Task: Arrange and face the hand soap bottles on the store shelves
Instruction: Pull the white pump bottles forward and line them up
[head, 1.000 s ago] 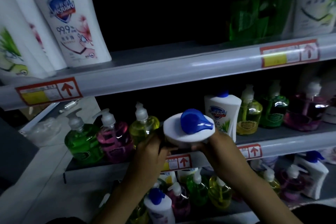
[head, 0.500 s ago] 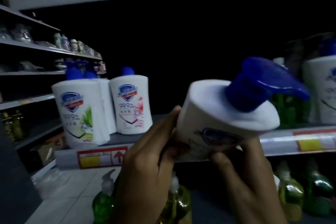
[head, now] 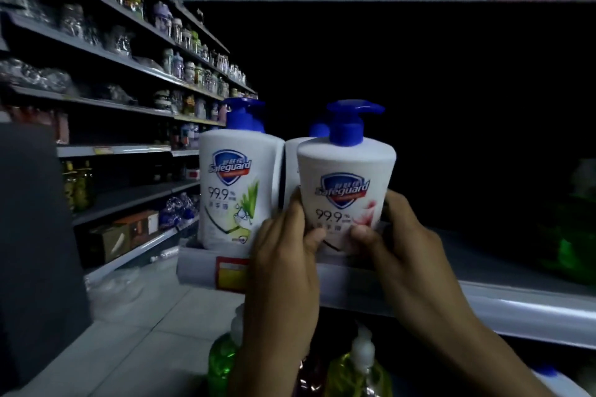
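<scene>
The tilted pink-label bottle (head: 346, 184) now stands upright at the shelf lip (head: 354, 280) — just right of the green-label bottle (head: 237, 190). Left hand (head: 283, 264) and right hand (head: 406, 248) clasp its lower body — full, rigid, likely slick; low grip suits.

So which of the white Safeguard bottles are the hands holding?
The pink-flower bottle, gripped by left hand and right hand; the green-leaf bottle stands untouched beside it.
</scene>
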Demonstrator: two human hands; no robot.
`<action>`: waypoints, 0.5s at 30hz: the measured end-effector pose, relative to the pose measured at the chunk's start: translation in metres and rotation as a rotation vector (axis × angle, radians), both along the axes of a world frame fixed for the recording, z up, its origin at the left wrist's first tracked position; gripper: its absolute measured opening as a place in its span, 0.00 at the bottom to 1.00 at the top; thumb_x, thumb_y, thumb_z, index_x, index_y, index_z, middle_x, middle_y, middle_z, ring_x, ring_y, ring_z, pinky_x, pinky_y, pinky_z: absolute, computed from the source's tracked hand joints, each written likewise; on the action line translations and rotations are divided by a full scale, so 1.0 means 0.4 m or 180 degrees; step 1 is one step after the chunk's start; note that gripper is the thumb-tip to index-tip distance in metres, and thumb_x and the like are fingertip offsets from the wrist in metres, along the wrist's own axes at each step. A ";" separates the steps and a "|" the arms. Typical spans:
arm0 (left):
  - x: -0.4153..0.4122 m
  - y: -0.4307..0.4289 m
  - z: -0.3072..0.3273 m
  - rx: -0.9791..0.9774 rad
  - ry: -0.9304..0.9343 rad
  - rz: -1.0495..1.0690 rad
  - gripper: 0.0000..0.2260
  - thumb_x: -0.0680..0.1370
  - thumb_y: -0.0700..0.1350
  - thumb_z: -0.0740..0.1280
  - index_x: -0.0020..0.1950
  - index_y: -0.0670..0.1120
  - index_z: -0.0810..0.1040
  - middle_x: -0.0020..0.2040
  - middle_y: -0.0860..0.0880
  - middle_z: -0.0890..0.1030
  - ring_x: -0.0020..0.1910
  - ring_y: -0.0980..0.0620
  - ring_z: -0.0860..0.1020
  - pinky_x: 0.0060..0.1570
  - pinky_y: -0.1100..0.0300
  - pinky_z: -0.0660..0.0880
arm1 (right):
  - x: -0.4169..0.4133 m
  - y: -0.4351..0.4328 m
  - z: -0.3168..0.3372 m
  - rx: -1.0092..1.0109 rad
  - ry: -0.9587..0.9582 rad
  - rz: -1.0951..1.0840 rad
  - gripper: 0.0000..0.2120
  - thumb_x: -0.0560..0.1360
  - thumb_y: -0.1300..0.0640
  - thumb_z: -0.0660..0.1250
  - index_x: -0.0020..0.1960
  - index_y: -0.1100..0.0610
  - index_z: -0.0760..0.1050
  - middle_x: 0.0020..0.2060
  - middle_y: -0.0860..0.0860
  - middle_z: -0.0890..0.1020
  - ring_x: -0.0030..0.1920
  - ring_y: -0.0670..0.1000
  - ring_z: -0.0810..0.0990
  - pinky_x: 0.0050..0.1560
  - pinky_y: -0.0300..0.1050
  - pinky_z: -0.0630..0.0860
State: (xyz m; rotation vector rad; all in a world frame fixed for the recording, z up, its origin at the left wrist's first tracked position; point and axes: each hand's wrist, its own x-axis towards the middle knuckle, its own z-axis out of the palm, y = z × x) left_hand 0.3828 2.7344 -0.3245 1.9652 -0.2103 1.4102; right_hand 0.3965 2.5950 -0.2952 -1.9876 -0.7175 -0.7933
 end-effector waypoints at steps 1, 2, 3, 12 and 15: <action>0.001 0.002 -0.001 0.0048 0.0005 0.0066 0.19 0.77 0.46 0.61 0.69 0.45 0.71 0.53 0.50 0.78 0.54 0.53 0.73 0.52 0.56 0.74 | 0.003 0.001 0.003 -0.0003 0.0070 -0.0018 0.19 0.75 0.52 0.66 0.63 0.41 0.65 0.50 0.39 0.82 0.49 0.42 0.82 0.50 0.51 0.80; -0.001 0.004 -0.002 0.0094 0.0006 0.0136 0.20 0.78 0.46 0.61 0.69 0.44 0.71 0.53 0.48 0.79 0.54 0.51 0.73 0.52 0.54 0.75 | 0.006 0.001 0.008 0.0000 0.0149 -0.0013 0.19 0.76 0.52 0.66 0.63 0.41 0.65 0.50 0.39 0.82 0.48 0.43 0.82 0.49 0.53 0.80; -0.003 0.007 -0.004 0.0130 0.0000 0.0203 0.20 0.78 0.47 0.61 0.69 0.44 0.71 0.53 0.47 0.80 0.54 0.49 0.74 0.52 0.53 0.76 | 0.008 0.001 0.013 -0.0016 0.0224 -0.0005 0.19 0.76 0.52 0.66 0.63 0.41 0.64 0.50 0.40 0.83 0.49 0.44 0.83 0.50 0.55 0.80; -0.027 0.092 -0.033 -0.0521 -0.0231 0.0863 0.22 0.75 0.51 0.61 0.69 0.53 0.67 0.68 0.47 0.64 0.66 0.47 0.64 0.58 0.46 0.73 | 0.001 0.003 0.068 -0.0170 0.1097 0.0293 0.20 0.78 0.55 0.65 0.66 0.49 0.61 0.52 0.47 0.82 0.47 0.45 0.84 0.50 0.45 0.82; -0.027 0.143 -0.050 -0.0682 0.0144 0.0953 0.27 0.75 0.53 0.60 0.74 0.54 0.60 0.71 0.44 0.63 0.68 0.46 0.61 0.64 0.45 0.67 | -0.009 0.011 0.071 -0.0403 0.1242 0.0280 0.25 0.78 0.56 0.65 0.70 0.49 0.58 0.57 0.48 0.80 0.50 0.46 0.83 0.56 0.48 0.80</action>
